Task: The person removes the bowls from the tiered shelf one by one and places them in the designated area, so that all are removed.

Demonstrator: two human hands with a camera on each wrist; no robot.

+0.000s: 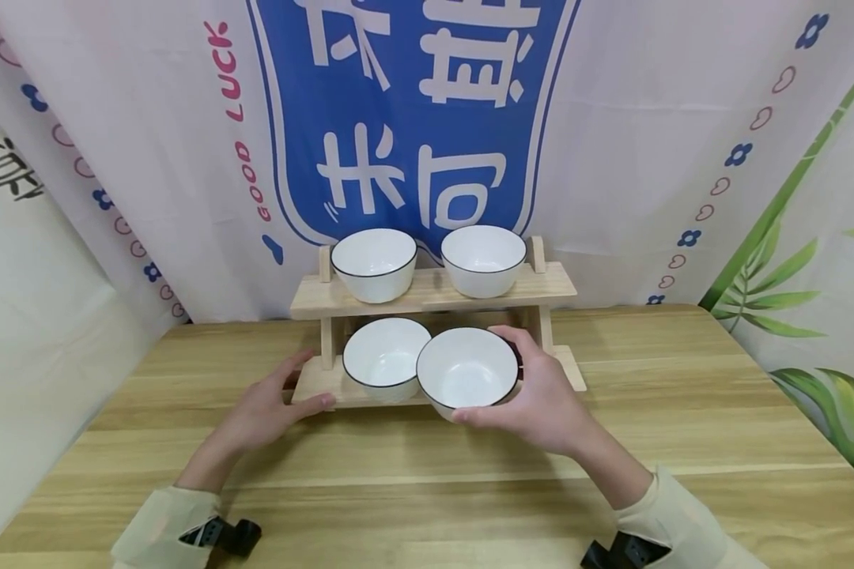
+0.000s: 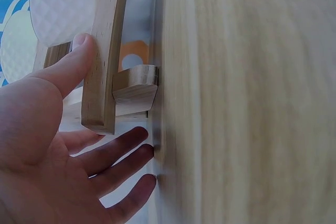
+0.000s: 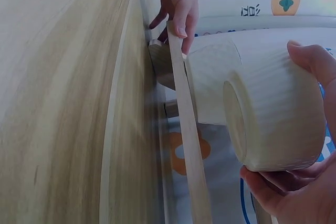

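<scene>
My right hand (image 1: 544,399) grips a white bowl (image 1: 467,371) with a dark rim, thumb at the near side and fingers at the far right. In the right wrist view, that bowl's base (image 3: 236,121) is off the lower board. At the left end of a two-tier wooden rack (image 1: 434,294), my left hand (image 1: 266,407) holds the lower board (image 2: 100,77), thumb on its top and fingers around its end. Another bowl (image 1: 387,359) stands on the lower tier, beside the held one. Two matching bowls, one left (image 1: 374,265) and one right (image 1: 483,261), sit on the upper tier.
The rack stands at the back of a wood-grain table (image 1: 413,490). Behind it hangs a white cloth (image 1: 619,158) with a blue panel and lettering. A bamboo-print curtain (image 1: 811,308) is at the right.
</scene>
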